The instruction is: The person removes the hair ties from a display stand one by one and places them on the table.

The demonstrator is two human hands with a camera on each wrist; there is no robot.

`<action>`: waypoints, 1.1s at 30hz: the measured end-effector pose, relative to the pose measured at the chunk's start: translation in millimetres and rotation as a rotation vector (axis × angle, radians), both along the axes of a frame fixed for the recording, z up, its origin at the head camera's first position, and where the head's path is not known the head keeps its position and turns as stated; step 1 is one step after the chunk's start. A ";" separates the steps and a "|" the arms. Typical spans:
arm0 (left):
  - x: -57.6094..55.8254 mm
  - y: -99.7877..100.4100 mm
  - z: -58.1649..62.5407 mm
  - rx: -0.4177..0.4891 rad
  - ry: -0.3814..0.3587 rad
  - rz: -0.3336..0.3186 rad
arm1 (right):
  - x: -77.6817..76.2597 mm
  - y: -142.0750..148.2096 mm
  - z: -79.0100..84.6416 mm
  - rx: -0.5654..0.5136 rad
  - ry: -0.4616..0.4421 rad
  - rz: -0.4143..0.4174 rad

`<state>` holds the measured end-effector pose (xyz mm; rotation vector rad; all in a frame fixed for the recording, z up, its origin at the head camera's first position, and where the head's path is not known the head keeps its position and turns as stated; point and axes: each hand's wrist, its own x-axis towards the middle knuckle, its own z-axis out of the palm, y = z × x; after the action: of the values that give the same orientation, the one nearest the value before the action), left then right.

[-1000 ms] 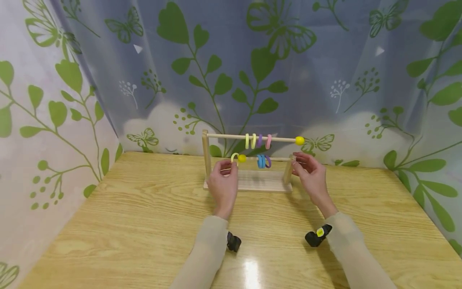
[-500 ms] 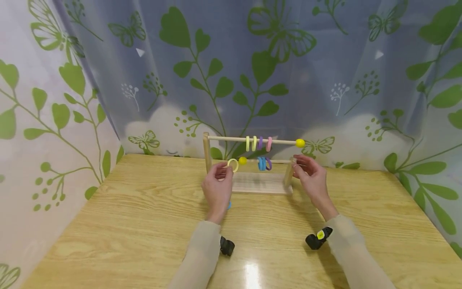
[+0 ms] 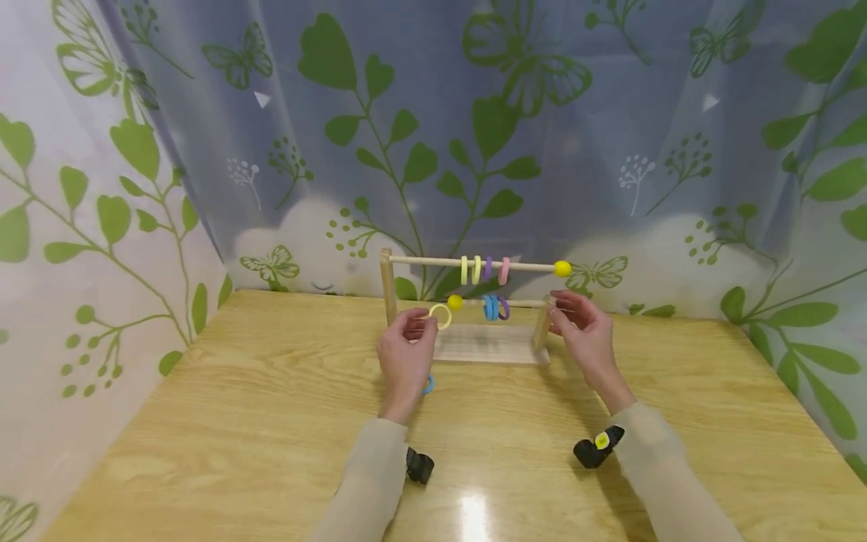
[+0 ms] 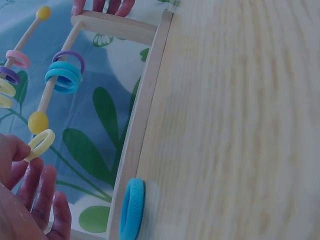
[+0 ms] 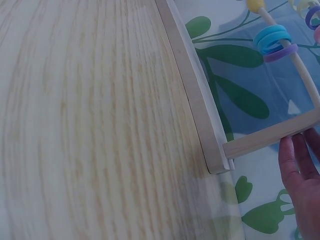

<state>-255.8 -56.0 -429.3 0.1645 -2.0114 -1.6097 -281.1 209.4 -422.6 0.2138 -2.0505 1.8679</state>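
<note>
My left hand (image 3: 407,351) pinches a pale yellow hair tie (image 3: 440,316) between thumb and fingertips. In the left wrist view, the tie stands just off the yellow ball (image 4: 38,122) at the end of the wooden stand's lower rod (image 4: 47,95). Two blue hair ties (image 3: 491,307) and a purple one (image 3: 504,307) hang on that rod. At the stand's right, my right hand (image 3: 588,331) touches the short post (image 3: 543,324) with fairly straight fingers (image 5: 288,160). Another blue hair tie (image 4: 132,210) lies on the table by the base, partly hidden by my left hand in the head view.
Two pale yellow ties (image 3: 463,270), a purple tie (image 3: 488,269) and a pink tie (image 3: 504,271) hang on the upper rod (image 3: 427,261), which ends in a yellow ball (image 3: 562,269). A tall post (image 3: 388,286) supports it at left. A patterned curtain (image 3: 433,150) stands behind the table (image 3: 284,421).
My left hand has drawn the pale yellow hair tie left and down, away from the lower rod's ball. The blue tie on the table has come into view. My right hand stays at the post.
</note>
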 end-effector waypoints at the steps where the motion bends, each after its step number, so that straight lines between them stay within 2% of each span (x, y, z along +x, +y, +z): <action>1: 0.2 -0.6 -0.1 -0.003 -0.002 -0.005 | 0.4 -0.3 -0.3 -0.002 -0.002 0.003; 8: 3.0 -4.2 4.7 -0.025 0.002 -0.059 | 1.6 -1.1 0.2 0.001 0.002 -0.002; 15: 4.3 -12.0 2.8 -0.061 -0.042 -0.101 | 1.5 -0.9 0.9 0.009 -0.010 -0.003; 24: 8.2 -24.4 0.3 -0.143 -0.112 -0.234 | 1.2 -0.9 0.4 0.005 -0.012 -0.008; 29: 8.4 -28.9 -1.1 -0.181 -0.135 -0.336 | 0.3 -0.2 -0.1 0.007 -0.013 -0.007; 33: 8.7 -31.4 -3.4 -0.197 -0.149 -0.392 | 0.9 0.1 -0.2 -0.002 -0.016 0.000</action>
<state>-247.1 -87.4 -432.7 -0.2020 -2.4185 -1.6496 -280.1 209.4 -422.8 0.1992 -2.0591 1.8769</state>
